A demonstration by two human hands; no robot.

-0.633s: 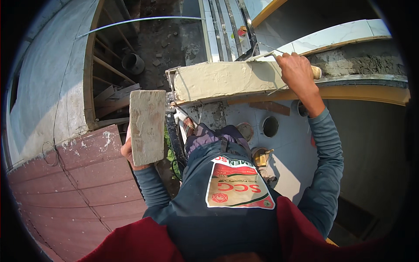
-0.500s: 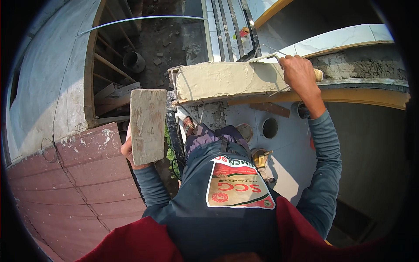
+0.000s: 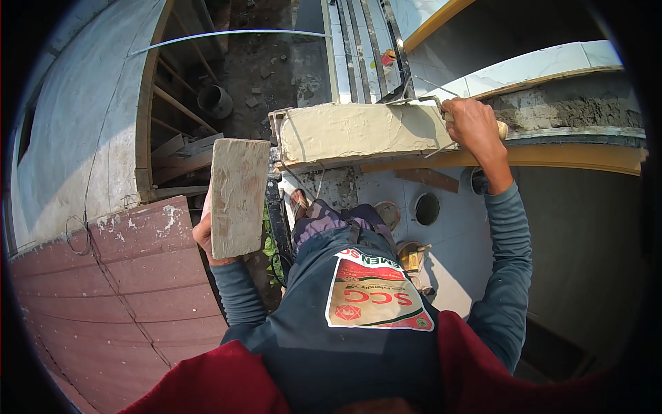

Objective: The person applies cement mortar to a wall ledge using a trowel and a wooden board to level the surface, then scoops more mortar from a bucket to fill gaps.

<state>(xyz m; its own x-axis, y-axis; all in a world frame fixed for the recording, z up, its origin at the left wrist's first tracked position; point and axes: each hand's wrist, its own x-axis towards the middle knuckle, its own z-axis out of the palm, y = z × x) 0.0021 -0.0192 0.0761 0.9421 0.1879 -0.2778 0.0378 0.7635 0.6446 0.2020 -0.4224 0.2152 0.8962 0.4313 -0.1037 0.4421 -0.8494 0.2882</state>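
At centre frame, a wall top (image 3: 358,131) coated in smooth cream mortar is being worked with a trowel (image 3: 420,103), whose wooden handle is gripped in the closed right hand (image 3: 472,124). Left of centre, a rectangular grey brick (image 3: 238,196) is held upright from beneath by the left hand (image 3: 207,238), fingers clasped round its lower end; its face is rough and dusty, and its upper right corner sits just beside the wall end without clearly touching.

Below the wall, on a pale tiled floor (image 3: 455,234), a round dark-mouthed bucket (image 3: 427,208) is seen; its contents cannot be told. A black pot (image 3: 215,101) lies far below at upper left, on dirt ground.

Rough grey mortar (image 3: 565,110) runs along the ledge at upper right, under a white tile strip (image 3: 531,69). Reddish roofing panels (image 3: 110,290) fill the lower left. Open room lies below the brick and wall, where the drop falls away.
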